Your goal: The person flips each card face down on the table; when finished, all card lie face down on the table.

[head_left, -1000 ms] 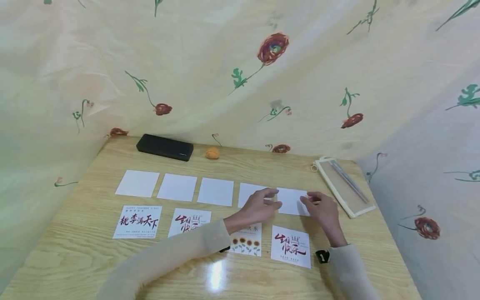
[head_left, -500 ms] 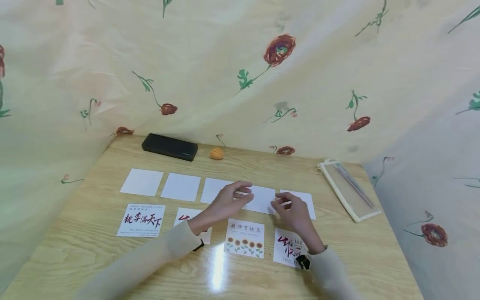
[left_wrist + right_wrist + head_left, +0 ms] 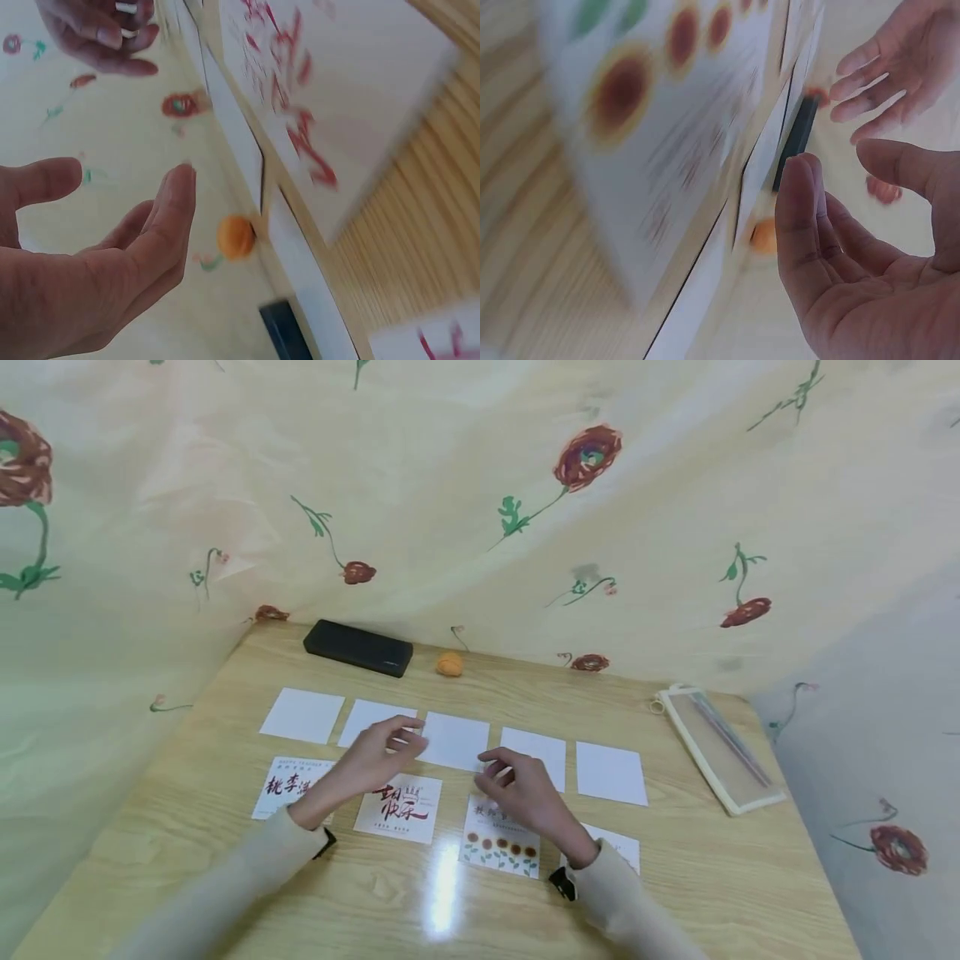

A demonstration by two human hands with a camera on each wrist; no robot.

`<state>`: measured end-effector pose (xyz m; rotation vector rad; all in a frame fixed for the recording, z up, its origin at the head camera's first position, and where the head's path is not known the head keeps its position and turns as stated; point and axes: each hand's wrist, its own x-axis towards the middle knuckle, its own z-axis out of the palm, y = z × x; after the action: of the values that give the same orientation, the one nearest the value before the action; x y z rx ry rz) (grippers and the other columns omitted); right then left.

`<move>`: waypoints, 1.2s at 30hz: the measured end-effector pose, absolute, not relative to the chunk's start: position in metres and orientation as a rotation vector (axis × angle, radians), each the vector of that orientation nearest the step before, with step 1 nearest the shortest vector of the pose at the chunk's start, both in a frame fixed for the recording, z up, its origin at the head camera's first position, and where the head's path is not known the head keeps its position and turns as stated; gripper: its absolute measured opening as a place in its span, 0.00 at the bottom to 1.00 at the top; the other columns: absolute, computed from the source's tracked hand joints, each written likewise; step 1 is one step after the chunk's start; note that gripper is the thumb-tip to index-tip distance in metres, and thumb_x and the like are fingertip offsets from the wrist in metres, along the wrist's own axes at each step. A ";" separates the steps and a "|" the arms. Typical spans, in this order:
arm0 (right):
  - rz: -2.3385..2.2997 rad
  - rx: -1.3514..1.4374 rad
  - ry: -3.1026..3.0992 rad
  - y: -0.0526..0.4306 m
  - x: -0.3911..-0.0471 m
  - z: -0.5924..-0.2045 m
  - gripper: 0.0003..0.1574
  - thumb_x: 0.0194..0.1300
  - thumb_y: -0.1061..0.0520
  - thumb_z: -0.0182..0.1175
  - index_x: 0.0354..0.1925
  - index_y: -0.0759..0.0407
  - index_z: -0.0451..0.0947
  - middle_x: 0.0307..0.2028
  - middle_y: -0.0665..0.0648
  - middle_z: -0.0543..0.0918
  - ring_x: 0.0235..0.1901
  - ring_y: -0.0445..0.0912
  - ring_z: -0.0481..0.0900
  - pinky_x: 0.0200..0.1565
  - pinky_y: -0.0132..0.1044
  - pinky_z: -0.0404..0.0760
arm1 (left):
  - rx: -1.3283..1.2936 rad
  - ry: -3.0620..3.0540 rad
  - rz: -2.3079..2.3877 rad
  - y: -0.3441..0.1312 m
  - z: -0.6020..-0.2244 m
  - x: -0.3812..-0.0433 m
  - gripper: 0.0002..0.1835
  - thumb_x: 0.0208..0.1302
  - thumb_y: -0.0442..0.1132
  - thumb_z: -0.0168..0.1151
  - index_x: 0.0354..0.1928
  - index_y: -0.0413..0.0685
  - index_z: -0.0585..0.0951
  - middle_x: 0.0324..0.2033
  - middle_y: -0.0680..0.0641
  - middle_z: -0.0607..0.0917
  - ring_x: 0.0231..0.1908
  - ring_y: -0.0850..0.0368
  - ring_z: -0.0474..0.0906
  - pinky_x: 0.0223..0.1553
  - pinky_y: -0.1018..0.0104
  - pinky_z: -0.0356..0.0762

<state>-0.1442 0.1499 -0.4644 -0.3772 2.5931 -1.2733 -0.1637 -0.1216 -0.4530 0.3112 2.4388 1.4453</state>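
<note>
My left hand (image 3: pixel 375 753) hovers over the second blank white card (image 3: pixel 382 713) of the back row and the upper edge of a card with red lettering (image 3: pixel 397 814). Its fingers are loosely bent and hold nothing, with the thumb apart in the left wrist view. My right hand (image 3: pixel 523 787) hangs above the sunflower card (image 3: pixel 498 852), covering part of its lettering. In the right wrist view its thumb and fingers (image 3: pixel 799 217) stand apart with a gap between them. Between the hands lies the middle blank card (image 3: pixel 456 739).
More blank cards, such as the far right one (image 3: pixel 611 774), complete the back row. Printed cards (image 3: pixel 281 793) form a front row. Behind stand a black case (image 3: pixel 358 648) and a small orange ball-like object (image 3: pixel 450 664). A clear pouch (image 3: pixel 720 747) with thin sticks lies right.
Both hands have moved leftward along the rows, the right from the far right blank card to above the sunflower card. The cards stay in place; the head view has shifted slightly.
</note>
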 end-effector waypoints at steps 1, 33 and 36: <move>-1.274 -0.411 2.572 0.145 -0.144 -0.464 0.21 0.72 0.56 0.66 0.60 0.62 0.82 0.43 0.56 0.89 0.38 0.44 0.86 0.35 0.30 0.84 | 0.296 2.452 1.431 -0.130 -0.452 -0.164 0.28 0.80 0.51 0.55 0.73 0.41 0.72 0.60 0.36 0.83 0.60 0.39 0.81 0.58 0.47 0.84; -1.617 -0.183 1.942 0.000 -0.142 -0.469 0.31 0.70 0.59 0.65 0.68 0.66 0.73 0.54 0.61 0.84 0.46 0.49 0.89 0.50 0.36 0.89 | -0.159 2.745 0.884 -0.260 -0.454 -0.129 0.36 0.82 0.59 0.44 0.71 0.32 0.71 0.60 0.22 0.79 0.55 0.26 0.80 0.47 0.39 0.81; -1.653 -0.131 1.911 -0.008 -0.140 -0.471 0.36 0.68 0.59 0.65 0.71 0.67 0.69 0.57 0.62 0.81 0.47 0.49 0.88 0.52 0.36 0.88 | -0.180 2.736 0.883 -0.263 -0.456 -0.127 0.36 0.82 0.59 0.43 0.72 0.32 0.69 0.60 0.22 0.79 0.56 0.26 0.80 0.46 0.41 0.81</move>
<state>-0.1397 -0.0084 -0.4707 -0.1308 1.9111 -1.6528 -0.1266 -0.2630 -0.4558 -0.1800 2.7361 0.8833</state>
